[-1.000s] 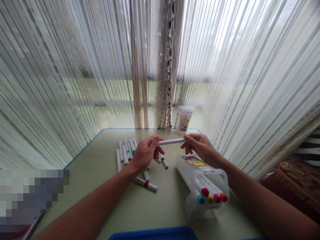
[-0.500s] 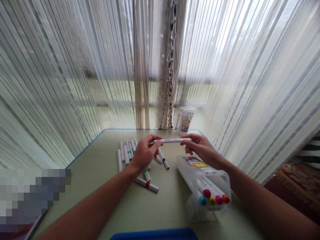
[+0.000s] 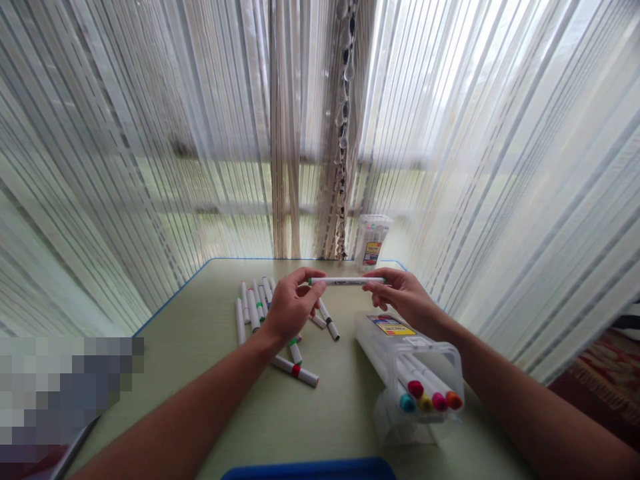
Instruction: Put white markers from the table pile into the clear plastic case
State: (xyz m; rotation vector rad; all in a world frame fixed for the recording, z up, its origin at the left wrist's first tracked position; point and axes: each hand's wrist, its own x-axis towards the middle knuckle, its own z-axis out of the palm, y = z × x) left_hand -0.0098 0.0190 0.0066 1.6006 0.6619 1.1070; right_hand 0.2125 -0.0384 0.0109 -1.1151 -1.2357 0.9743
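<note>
Both hands hold one white marker (image 3: pixel 346 281) level above the pale green table (image 3: pixel 200 333). My left hand (image 3: pixel 290 305) pinches its left end and my right hand (image 3: pixel 403 297) pinches its right end. Below my left hand several loose white markers (image 3: pixel 255 307) with coloured bands lie on the table, one with a red band (image 3: pixel 295 370) nearest me. Under my right forearm a clear plastic case (image 3: pixel 410 363) lies on its side, with several markers in it whose coloured caps point toward me.
A second clear marker box (image 3: pixel 371 240) stands upright at the table's far edge against sheer white curtains (image 3: pixel 150 133). A blue object (image 3: pixel 310 469) shows at the near edge. A blurred patch covers the lower left.
The marker has been turned level between the hands, and both hands have risen slightly. The view has shifted a little.
</note>
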